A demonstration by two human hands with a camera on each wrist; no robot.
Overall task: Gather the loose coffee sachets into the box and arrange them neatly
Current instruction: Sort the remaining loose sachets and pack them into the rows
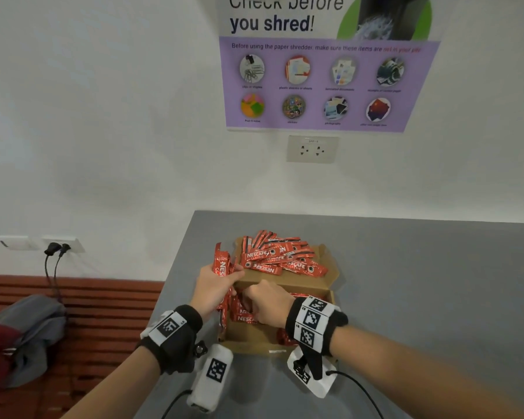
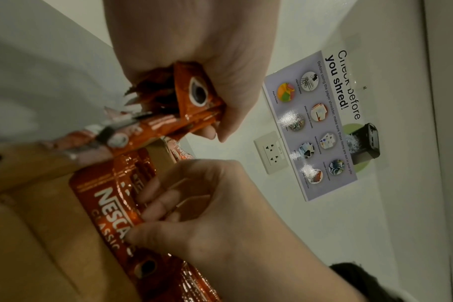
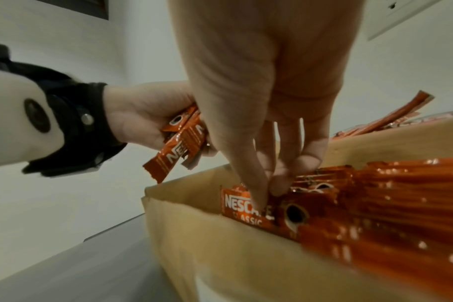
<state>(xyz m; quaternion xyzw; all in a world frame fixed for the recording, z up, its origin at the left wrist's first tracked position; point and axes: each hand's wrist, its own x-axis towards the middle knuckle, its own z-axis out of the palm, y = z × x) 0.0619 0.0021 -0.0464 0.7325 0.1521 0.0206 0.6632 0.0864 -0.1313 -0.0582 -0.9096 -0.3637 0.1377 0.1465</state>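
An open cardboard box (image 1: 288, 282) stands on the grey table. A heap of red Nescafe sachets (image 1: 280, 257) lies on its far flap. My left hand (image 1: 217, 285) grips a bundle of sachets (image 2: 194, 98) upright at the box's left edge. My right hand (image 1: 265, 302) reaches down into the box. Its thumb and fingers (image 3: 279, 183) pinch the top edge of a sachet (image 3: 242, 206) standing against the near-left wall (image 3: 207, 245). More sachets (image 3: 375, 204) lie side by side in the box to the right. In the left wrist view the right hand (image 2: 168, 206) grips that sachet (image 2: 111, 204).
The grey table (image 1: 421, 297) runs right and ends at the wall behind the box. Its left edge is close to my left hand. A brown slatted bench with a grey bag (image 1: 31, 331) stands lower left. Cables hang from a wall socket (image 1: 58, 247).
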